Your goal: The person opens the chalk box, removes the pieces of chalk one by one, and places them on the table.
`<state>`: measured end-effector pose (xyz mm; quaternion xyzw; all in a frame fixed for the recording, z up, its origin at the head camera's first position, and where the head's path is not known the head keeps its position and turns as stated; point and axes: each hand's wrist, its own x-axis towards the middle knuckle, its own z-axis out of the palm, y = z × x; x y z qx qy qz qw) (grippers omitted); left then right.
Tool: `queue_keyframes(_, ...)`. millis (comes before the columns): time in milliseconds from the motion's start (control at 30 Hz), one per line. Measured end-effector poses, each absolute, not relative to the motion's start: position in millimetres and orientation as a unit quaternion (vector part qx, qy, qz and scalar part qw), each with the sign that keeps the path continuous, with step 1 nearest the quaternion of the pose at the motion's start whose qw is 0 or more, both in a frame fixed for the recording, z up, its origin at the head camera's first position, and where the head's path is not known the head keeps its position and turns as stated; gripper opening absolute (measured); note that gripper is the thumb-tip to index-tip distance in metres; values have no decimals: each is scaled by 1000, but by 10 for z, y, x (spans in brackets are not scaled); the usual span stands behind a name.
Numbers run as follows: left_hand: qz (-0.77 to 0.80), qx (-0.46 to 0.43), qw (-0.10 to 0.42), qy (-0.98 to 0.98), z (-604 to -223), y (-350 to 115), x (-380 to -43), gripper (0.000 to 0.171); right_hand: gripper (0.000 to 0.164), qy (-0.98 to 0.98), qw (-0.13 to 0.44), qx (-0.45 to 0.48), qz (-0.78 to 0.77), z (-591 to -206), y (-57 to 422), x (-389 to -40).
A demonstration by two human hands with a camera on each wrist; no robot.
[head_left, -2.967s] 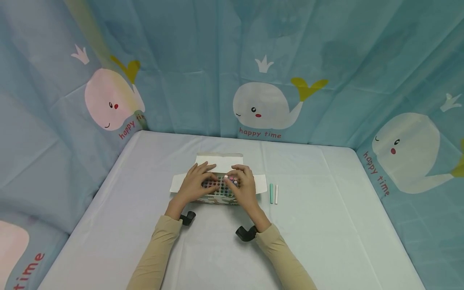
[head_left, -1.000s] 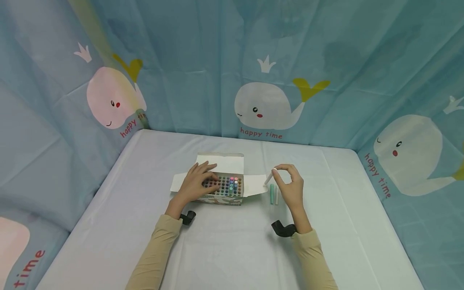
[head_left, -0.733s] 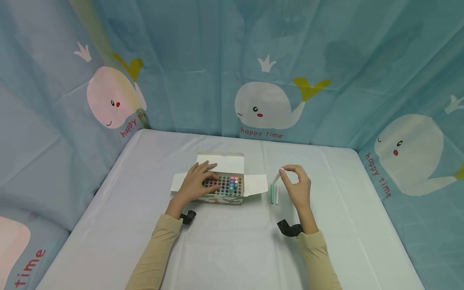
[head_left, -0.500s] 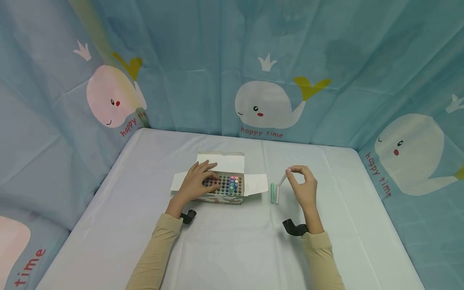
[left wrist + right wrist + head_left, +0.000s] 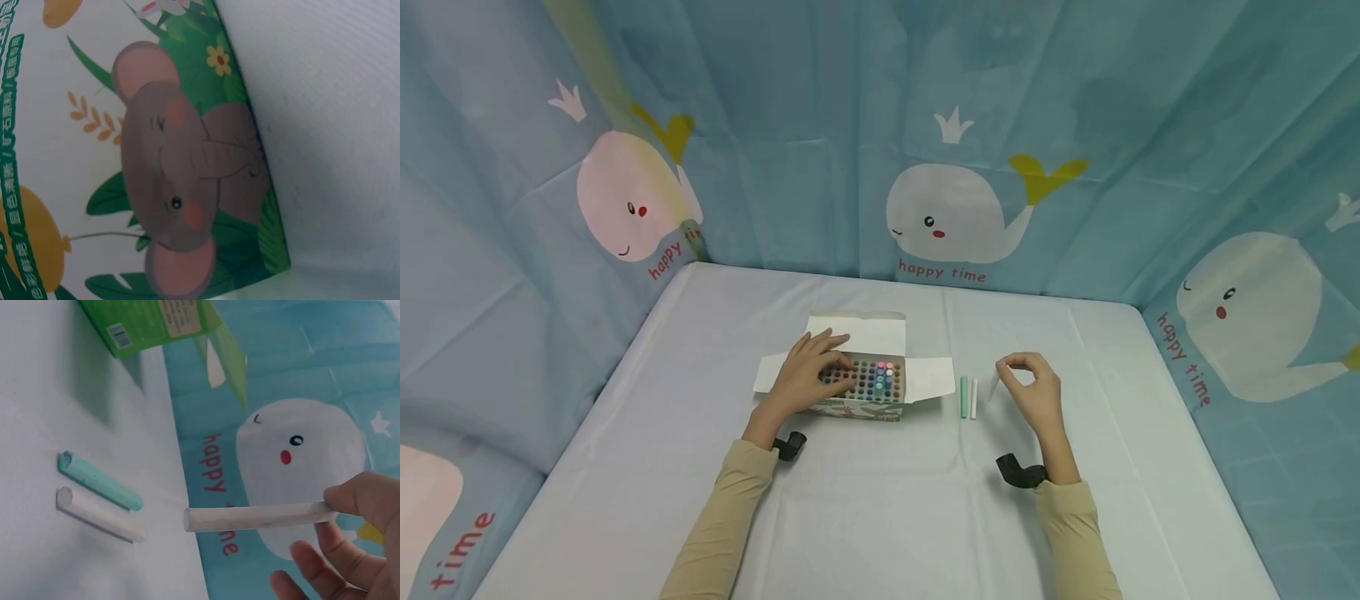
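My right hand [image 5: 1036,393] pinches a stick of white chalk [image 5: 259,517] by one end, between thumb and index finger. The stick hangs tilted, to the right of a green chalk stick [image 5: 964,397] and another white chalk stick [image 5: 974,399] lying side by side on the table. My left hand [image 5: 805,372] rests over the left part of an open chalk box [image 5: 867,412], its fingers spread. Inside, pink, blue, green and white chalk ends [image 5: 880,381] show among rows of dark round holes. The left wrist view shows the box's printed elephant side [image 5: 169,156]; no left fingers appear there.
The box's white lid flap [image 5: 858,333] stands up at the back, and a side flap [image 5: 929,379] spreads rightward, close to the lying chalk. A white cloth covers the table [image 5: 880,517]. Blue whale-print curtains [image 5: 820,183] enclose it behind and at the sides.
My right hand has moved from over the box to the right with the white chalk, passing beyond the two lying sticks and lowering slightly. My left hand has stayed on the box.
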<state>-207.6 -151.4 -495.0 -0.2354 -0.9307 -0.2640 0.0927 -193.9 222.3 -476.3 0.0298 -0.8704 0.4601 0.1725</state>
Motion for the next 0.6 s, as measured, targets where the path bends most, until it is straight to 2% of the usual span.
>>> queue_keyframes(367, -256, -229, 85, -935, -4964, -1522, -2090, 25, 31, -909, 53, 2, 413, -4902, 2286, -1965)
queue_keyframes(600, -256, -229, 83, -935, -4971, -1518, -2097, 25, 29, -917, 47, -3, 396, -5036, 2294, -2007)
